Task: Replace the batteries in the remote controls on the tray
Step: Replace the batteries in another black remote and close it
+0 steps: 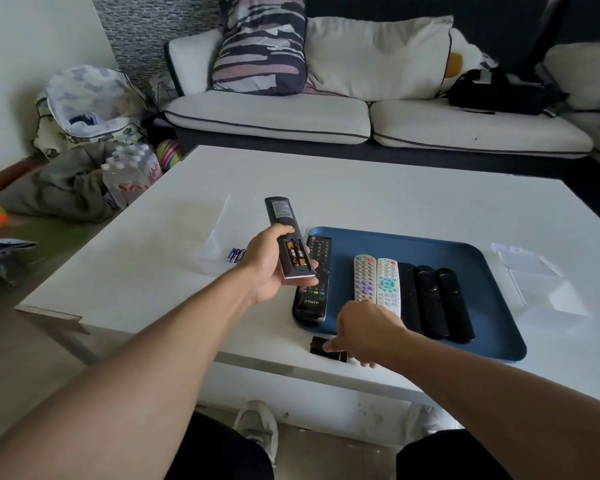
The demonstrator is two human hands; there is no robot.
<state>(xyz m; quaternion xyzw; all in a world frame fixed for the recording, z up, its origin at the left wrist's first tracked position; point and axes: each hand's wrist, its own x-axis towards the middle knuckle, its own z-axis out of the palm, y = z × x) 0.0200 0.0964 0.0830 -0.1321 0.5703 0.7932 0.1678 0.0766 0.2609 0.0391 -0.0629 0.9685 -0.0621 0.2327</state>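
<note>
My left hand (269, 263) holds a black remote (283, 220) face down above the table, its battery bay open with two gold-and-black batteries (297, 256) inside. My right hand (364, 329) reaches down to the black battery cover (321, 346) lying on the table by the front edge, fingertips touching it. The blue tray (492, 271) carries a large black remote (314, 289), two light-coloured remotes (376, 282) and three slim black remotes (437, 299). Small blue batteries (235, 255) lie on the table left of my left hand.
Clear plastic packaging (541, 282) lies right of the tray, and a clear wrapper (215, 237) left of it. A sofa with cushions (361, 81) stands behind the white table (395, 188). Bags, water bottles (132, 171) and a ball sit on the floor at left.
</note>
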